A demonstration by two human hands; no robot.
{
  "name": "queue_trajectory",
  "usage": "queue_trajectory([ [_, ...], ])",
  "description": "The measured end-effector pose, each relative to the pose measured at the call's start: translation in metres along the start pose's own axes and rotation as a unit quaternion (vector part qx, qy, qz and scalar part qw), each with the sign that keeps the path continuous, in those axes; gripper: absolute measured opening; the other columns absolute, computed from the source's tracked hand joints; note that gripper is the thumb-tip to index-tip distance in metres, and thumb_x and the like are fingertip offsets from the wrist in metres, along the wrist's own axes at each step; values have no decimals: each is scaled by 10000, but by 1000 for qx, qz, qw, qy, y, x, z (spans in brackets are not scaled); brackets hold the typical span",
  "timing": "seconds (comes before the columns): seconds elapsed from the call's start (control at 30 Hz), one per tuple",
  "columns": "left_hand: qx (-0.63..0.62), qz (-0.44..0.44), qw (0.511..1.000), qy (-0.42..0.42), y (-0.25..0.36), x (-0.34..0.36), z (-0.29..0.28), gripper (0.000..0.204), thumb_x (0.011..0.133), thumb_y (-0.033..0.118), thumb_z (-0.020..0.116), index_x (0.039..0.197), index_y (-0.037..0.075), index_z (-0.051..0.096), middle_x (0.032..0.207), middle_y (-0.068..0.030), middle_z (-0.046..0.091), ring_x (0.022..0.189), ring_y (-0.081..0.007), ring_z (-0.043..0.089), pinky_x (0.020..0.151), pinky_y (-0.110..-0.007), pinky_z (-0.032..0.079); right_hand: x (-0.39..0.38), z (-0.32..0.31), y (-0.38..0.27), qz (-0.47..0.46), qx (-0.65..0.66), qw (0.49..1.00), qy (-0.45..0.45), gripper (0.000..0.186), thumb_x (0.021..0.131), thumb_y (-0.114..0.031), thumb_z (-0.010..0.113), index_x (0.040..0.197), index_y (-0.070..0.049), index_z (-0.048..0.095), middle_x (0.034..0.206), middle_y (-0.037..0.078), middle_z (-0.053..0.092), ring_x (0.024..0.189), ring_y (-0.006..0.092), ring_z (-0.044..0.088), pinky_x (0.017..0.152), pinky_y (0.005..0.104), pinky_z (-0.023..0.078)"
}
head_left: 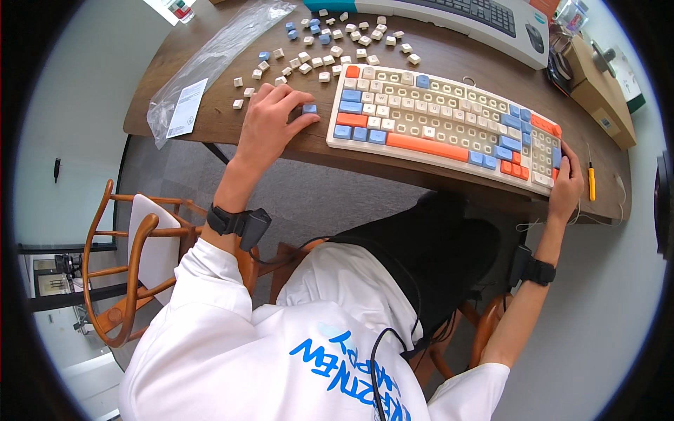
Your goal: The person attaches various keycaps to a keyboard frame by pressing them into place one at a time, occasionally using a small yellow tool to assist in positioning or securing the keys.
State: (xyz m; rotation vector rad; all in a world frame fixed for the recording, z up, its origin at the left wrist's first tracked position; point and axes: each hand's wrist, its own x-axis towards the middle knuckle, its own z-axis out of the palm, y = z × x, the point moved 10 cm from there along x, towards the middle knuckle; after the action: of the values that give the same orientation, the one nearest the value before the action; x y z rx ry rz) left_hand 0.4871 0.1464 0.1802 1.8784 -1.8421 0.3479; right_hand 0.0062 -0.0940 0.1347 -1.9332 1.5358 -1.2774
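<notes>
My left hand (270, 119) is left of the keyboard, with thumb and index finger curled around a loose blue keycap (309, 109). The white keyboard (428, 110) has cream, blue and orange keycaps and several bare switch spots where caps are off. My right hand (566, 184) grips the keyboard's right end. Loose cream keycaps (336, 51) and a few blue ones (324, 39) lie scattered above my left hand and the keyboard's left side.
On the wooden desk (168, 63) are a clear plastic bag (196, 56), paper slip (187, 107), boxed black keyboard and mouse (484, 17), cardboard box (602, 105), yellow screwdriver (592, 182), cords, and a bottle (179, 10). A wooden chair (133, 274) stands at left.
</notes>
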Motion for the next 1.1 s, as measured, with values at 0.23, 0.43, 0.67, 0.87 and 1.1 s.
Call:
queue_trajectory([
  [0.23,-11,-47,999,11,-12,-9,-13,463,767,184,883,1202,118,742,1052,-46,666,1015,-250,606,922,-390,512,0,1,0,-13,-8,1000,-8,330,1060,-111,480,1272,-31,720,1237,137,739,1117,228,691,987,325,507],
  [0.43,-27,-47,999,6,-17,-9,-18,544,746,155,893,1259,132,713,1125,-47,627,1081,-262,605,967,-410,516,1,0,1,-19,-24,999,-10,337,1067,-119,473,1283,-34,716,1250,139,733,1129,227,687,993,326,507],
  [0.67,-38,-62,997,-31,-30,-13,-8,426,830,82,817,1244,97,717,1129,-77,640,1129,-274,602,1001,-402,494,0,1,-2,-18,-22,1000,-6,339,1064,-118,472,1286,-25,711,1251,140,733,1138,227,686,1000,328,503],
  [0.87,-17,-55,998,-16,-29,-12,-7,278,881,45,750,1156,84,736,1006,-83,655,986,-289,630,900,-412,516,1,-1,4,-19,-13,1000,-7,332,1054,-100,474,1270,-16,712,1243,140,735,1136,225,685,998,332,503],
  [1.1,-52,-91,994,-23,-34,-12,-4,263,891,24,737,1152,60,733,962,-74,665,905,-233,660,827,-370,538,-3,-2,-2,-15,-15,1000,-1,319,1051,-87,481,1252,-8,714,1219,147,742,1105,218,688,981,328,505],
])
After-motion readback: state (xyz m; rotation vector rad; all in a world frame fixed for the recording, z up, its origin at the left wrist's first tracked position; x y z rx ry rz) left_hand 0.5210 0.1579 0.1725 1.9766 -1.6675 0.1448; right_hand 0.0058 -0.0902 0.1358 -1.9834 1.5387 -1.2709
